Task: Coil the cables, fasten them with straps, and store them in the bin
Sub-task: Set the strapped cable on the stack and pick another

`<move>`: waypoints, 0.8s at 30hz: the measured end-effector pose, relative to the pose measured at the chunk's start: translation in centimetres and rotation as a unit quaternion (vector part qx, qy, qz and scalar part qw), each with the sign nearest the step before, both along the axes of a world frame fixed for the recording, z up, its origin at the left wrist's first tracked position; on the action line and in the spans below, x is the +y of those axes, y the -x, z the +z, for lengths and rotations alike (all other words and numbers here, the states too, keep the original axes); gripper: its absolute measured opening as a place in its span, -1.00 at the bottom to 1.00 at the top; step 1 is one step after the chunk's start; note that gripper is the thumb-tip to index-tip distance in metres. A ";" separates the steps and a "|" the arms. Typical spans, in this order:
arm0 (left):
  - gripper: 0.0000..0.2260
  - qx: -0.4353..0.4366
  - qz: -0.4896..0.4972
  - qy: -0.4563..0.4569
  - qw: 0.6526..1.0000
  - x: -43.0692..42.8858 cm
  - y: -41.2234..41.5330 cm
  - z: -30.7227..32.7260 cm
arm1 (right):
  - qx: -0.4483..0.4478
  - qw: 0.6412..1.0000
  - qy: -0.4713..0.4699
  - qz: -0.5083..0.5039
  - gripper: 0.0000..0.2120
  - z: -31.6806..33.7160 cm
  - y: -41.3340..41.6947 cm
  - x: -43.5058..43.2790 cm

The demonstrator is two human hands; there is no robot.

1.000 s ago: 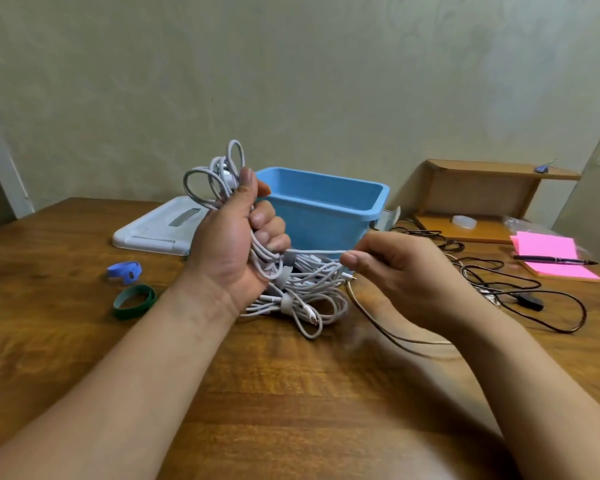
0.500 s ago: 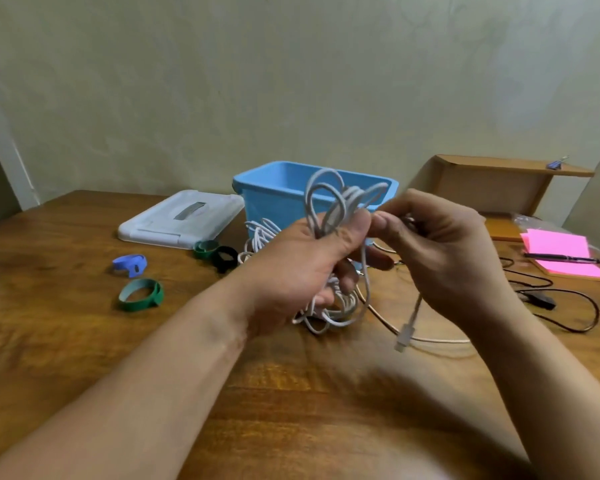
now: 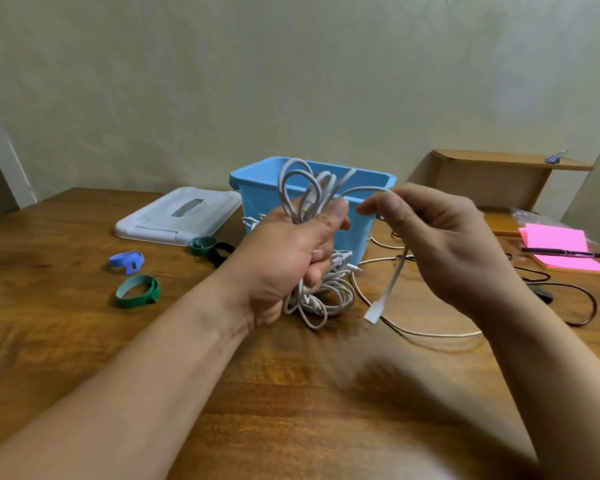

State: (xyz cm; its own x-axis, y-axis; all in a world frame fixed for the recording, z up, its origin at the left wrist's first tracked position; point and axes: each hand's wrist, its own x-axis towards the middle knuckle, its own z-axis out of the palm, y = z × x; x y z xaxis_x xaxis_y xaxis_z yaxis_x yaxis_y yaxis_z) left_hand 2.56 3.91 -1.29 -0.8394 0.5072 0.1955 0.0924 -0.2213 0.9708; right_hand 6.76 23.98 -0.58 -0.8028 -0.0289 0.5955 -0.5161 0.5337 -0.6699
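White cable bundle (image 3: 300, 188) held as upright loops above the wooden table (image 3: 84, 341), just in front of the blue bin (image 3: 257, 209); whether its lowest loops touch the table cannot be told; the left hand (image 3: 288, 261) is closed around the middle of the loops, a grip that appears meant to stop the turns springing apart; the right hand (image 3: 440, 244) pinches the free tail between thumb and forefinger beside the left thumb, the connector (image 3: 373, 315) hanging below, a hold suited to guiding the last length onto the coil; no strap is on the bundle, so coiling is judged the step in hand; the bin stands open, its white lid (image 3: 177, 216) flat to one side; a blue strap (image 3: 127, 261), a green strap (image 3: 137, 291) and two darker straps (image 3: 210, 247) lie near the left forearm, within reach; a beige cable (image 3: 430, 333) and a black cable (image 3: 586, 306) lie loose under the right arm.
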 end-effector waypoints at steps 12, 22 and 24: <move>-0.77 0.077 -0.109 0.104 0.986 0.5 -1.3 0.2 | 0.089 0.984 0.152 0.040 -0.83 -1.6 0.1 -3.6; -0.76 -0.025 -0.251 -0.008 0.968 -0.1 -1.2 0.2 | -0.069 0.944 0.272 0.171 -0.10 -0.4 0.5 -1.8; -0.86 -0.068 -0.315 -0.008 0.947 0.0 -1.6 0.2 | -0.143 0.906 0.284 0.280 0.04 -0.4 0.2 -2.0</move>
State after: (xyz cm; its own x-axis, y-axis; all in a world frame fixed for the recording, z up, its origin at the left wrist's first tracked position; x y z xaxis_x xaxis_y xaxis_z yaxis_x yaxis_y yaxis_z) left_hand 4.20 3.89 -1.09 -0.3897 0.9133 0.1185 -0.1883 -0.2050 0.9605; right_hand 6.53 21.95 -0.96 -0.8810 -0.2333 0.4116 -0.3610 -0.2308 -0.9036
